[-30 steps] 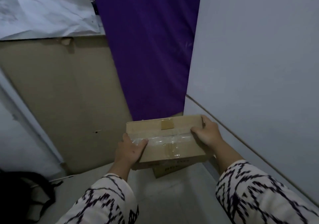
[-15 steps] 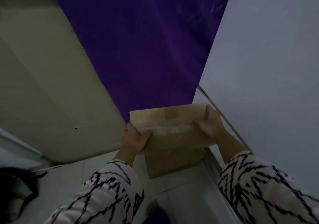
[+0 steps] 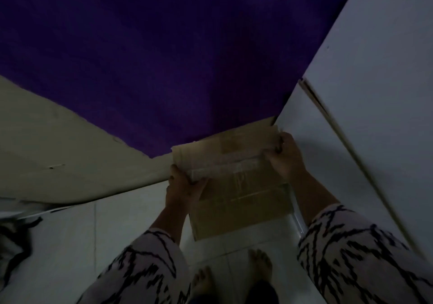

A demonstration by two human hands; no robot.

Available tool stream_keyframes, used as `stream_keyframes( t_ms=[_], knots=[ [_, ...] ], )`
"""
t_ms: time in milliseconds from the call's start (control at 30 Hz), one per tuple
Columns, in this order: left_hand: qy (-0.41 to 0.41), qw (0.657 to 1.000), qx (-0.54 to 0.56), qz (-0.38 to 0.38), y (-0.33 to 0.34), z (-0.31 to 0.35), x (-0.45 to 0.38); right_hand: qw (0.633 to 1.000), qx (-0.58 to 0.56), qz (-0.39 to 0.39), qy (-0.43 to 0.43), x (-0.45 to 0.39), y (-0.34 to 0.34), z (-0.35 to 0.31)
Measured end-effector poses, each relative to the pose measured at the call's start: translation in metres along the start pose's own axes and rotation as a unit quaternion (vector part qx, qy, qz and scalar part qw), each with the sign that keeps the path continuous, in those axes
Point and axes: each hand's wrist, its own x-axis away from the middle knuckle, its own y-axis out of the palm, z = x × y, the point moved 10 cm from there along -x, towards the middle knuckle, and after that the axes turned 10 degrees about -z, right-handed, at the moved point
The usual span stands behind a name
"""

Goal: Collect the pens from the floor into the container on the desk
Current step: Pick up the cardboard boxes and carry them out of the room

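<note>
1. Both arms are stretched forward and down from patterned sleeves (image 3: 150,266), the forearms bare, toward a cardboard box (image 3: 234,163) low in the dim corner.
2. The left hand (image 3: 185,186) is curled round the box's near left corner, thumb laid on the taped top.
3. The right hand (image 3: 284,156) is wrapped over the box's right edge, fingers bent down its far side beside the white panel (image 3: 375,92).
4. The box is held flat, above what seems to be a second cardboard box (image 3: 241,212) on the white tiled floor (image 3: 70,245); contact between the two cannot be judged.
5. A purple curtain (image 3: 164,57) hangs behind the box.
6. Bare feet (image 3: 260,261) are seen on the floor just before the lower box.
</note>
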Motion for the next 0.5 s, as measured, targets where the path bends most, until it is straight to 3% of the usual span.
stream_keyframes(
  t_ms=[267, 500],
  knots=[
    [-0.008, 0.999, 0.019, 0.029, 0.067, -0.053, -0.117, 1.000, 0.004, -0.018, -0.012, -0.117, 0.037, 0.092],
    [0.047, 0.998, 0.016, 0.032, 0.117, -0.070, -0.183, 0.999, 0.008, -0.026, -0.025, -0.193, 0.045, 0.151]
  ],
)
